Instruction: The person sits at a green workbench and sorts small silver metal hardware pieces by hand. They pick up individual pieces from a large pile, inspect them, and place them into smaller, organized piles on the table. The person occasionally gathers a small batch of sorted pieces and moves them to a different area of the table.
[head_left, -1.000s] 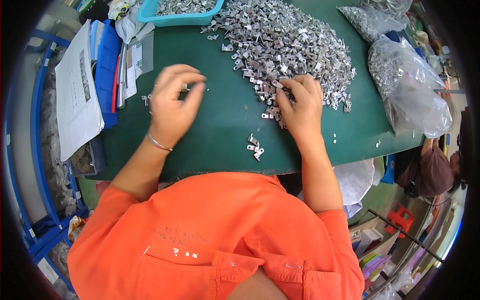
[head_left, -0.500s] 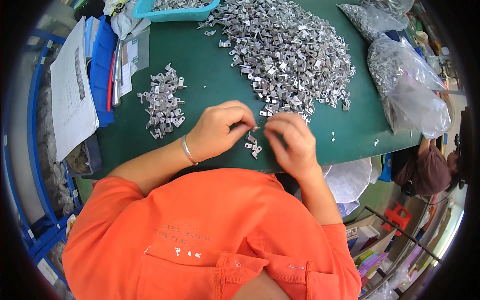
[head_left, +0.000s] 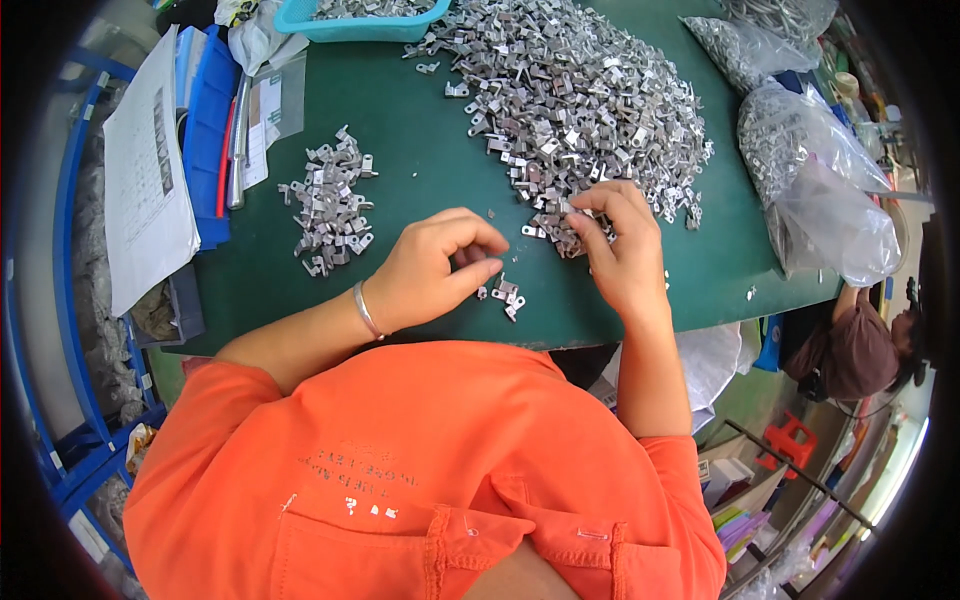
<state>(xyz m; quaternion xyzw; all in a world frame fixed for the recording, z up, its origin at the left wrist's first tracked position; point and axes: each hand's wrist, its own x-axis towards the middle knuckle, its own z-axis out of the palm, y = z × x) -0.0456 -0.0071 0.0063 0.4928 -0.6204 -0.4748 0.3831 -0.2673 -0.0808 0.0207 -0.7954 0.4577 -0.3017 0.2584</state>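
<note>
A large heap of small bent metal brackets (head_left: 590,110) covers the middle of the green table. At the heap's near edge my right hand (head_left: 630,245) has thumb and fingertips closed on a small metal bracket among the others; the fingers partly hide it. My left hand (head_left: 440,270), with a bangle at the wrist, hovers to the left with curled fingers, thumb and forefinger apart and nothing visible between them. Just beside its thumb lie a few loose brackets (head_left: 510,298). Farther left sits a smaller pile of brackets (head_left: 333,205).
A turquoise basket (head_left: 375,28) of brackets stands at the far edge. Clear plastic bags of parts (head_left: 800,150) line the right side. On the left are a blue bin (head_left: 208,140) and paper sheets (head_left: 150,190). Another person (head_left: 858,340) is at far right.
My right hand has moved right and away from me, from beside my left hand to the heap. My left thumb and forefinger have parted; the piece at their tips is gone.
</note>
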